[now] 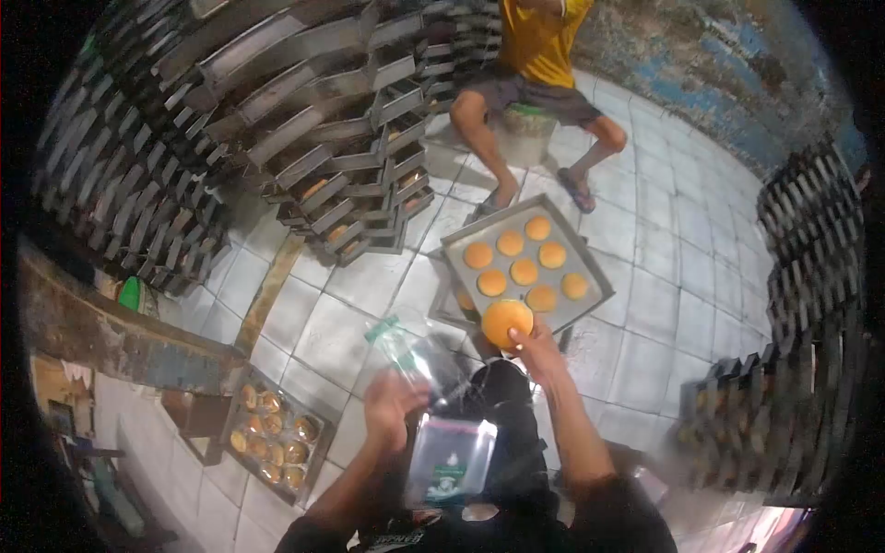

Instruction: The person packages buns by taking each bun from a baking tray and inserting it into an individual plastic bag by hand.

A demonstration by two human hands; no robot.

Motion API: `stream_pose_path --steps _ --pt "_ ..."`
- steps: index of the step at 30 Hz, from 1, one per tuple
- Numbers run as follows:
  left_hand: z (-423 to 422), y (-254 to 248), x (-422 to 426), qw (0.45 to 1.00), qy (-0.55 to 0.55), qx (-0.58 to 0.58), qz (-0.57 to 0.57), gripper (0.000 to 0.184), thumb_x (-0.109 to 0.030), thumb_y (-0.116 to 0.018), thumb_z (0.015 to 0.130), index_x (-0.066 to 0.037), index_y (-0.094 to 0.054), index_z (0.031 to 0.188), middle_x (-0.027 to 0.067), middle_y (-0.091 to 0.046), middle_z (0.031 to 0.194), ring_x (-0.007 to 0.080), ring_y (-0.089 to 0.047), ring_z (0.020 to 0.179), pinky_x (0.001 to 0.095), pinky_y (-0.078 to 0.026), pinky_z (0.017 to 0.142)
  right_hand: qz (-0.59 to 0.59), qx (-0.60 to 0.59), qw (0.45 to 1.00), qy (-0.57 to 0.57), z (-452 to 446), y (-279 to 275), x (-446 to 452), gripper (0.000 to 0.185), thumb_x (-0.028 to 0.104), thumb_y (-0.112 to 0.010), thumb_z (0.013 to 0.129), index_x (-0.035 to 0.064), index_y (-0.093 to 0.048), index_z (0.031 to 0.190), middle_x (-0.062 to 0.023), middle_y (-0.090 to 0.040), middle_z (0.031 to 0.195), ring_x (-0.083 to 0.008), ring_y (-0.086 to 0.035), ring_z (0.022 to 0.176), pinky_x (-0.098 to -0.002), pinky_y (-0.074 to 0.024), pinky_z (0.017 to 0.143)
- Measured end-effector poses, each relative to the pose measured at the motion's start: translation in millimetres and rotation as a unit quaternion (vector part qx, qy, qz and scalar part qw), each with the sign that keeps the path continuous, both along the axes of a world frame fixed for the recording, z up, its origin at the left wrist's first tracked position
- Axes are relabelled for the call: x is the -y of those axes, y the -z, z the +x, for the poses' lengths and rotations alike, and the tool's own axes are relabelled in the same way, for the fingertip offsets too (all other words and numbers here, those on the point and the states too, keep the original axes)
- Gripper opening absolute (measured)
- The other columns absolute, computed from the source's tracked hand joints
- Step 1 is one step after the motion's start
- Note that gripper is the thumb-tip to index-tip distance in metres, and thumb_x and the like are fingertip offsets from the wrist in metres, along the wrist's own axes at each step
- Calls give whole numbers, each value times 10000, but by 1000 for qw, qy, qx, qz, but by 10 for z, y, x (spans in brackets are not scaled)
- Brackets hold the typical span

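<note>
My right hand grips a round golden bun by its edge, thumb on top, over the near corner of a metal tray. Several more buns lie spaced out on that tray. In my left hand is a clear plastic bag with a green printed edge. Motion blurs the bag and hides how far its mouth is spread. On my lap rests a stack of flat clear bags with green print.
Tall stacks of metal trays stand at the left and more trays at the right. Bagged buns fill a tray at lower left. Across the tiled floor sits a person in a yellow shirt.
</note>
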State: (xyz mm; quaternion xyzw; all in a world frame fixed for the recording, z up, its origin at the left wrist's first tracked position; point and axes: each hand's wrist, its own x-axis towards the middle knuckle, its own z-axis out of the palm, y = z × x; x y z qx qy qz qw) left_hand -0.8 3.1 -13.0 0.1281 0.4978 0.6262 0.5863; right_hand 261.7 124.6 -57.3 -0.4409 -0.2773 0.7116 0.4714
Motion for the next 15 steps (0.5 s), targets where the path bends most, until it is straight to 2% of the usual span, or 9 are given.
stream_pose_path --steps 1,4,5,7,8,11,12,13,15 --pt "-77 -32 -6 997 49 65 16 273 -279 -605 1030 -28 -581 1137 187 -700 1118 322 -721 981 455 -612 794 15 -70 997 -22 -44 -337 237 605 124 -768 894 4 -493 1419 -115 -639 1280 -212 -635 1159 -360 -526 992" --pt "-184 228 -158 994 16 108 -27 259 -269 -611 1027 -37 -575 1138 177 -690 1143 309 -704 1046 469 -603 861 117 141 979 -91 -271 -1068 988 564 77 -799 854 4 -538 1349 -89 -609 1318 -191 -600 1200 -356 -516 999" --pt "-152 234 -204 994 14 98 -37 249 -261 -614 1026 -42 -577 1138 174 -688 1148 305 -695 1062 461 -593 885 315 309 893 -89 -317 -1001 1192 535 14 -803 800 16 -572 1282 -102 -618 1273 -228 -628 1166 -351 -521 979" --pt "-41 56 -235 995 7 91 -41 239 -254 -617 1024 -46 -580 1137 172 -685 1154 301 -686 1079 453 -583 909 516 346 780 -76 -505 -1208 1513 518 -36 -787 749 34 -597 1226 -141 -601 1253 -290 -637 1155 -374 -540 959" --pt "78 -125 -190 992 35 120 -35 235 -263 -615 1024 -55 -587 1130 164 -683 1165 292 -683 1074 438 -569 929 559 400 719 -101 -505 -1118 1575 506 -69 -751 724 53 -612 1195 -173 -581 1256 -353 -635 1147 -403 -550 959" --pt "294 -454 -50 973 102 203 -33 270 -325 -585 1034 -76 -606 1137 122 -683 1200 273 -673 1075 414 -540 950 492 502 711 -21 -418 -648 1564 481 5 -803 713 58 -635 1160 -160 -584 1266 -368 -610 1182 -410 -524 996" --pt "277 -463 -25 969 155 182 -58 354 -387 -542 1046 -78 -621 1200 73 -680 1244 241 -659 1113 410 -523 974 539 463 703 41 -476 -755 1557 444 79 -797 710 64 -645 1127 -150 -604 1230 -356 -621 1175 -468 -500 1030" --pt "271 -475 60 970 145 186 -62 354 -387 -542 1046 -78 -621 1200 73 -680 1244 241 -659 1113 410 -523 974 539 460 705 30 -534 -891 1549 444 79 -797 710 64 -645 1127 -150 -604 1230 -356 -621 1175 -468 -500 1030" --pt "280 -582 249 958 178 224 -27 393 -396 -521 1050 -87 -626 1270 47 -666 1296 208 -639 1161 406 -504 1004 615 504 605 38 -642 -1125 1596 395 128 -777 726 75 -653 1098 -138 -629 1205 -341 -637 1154 -527 -457 1066"
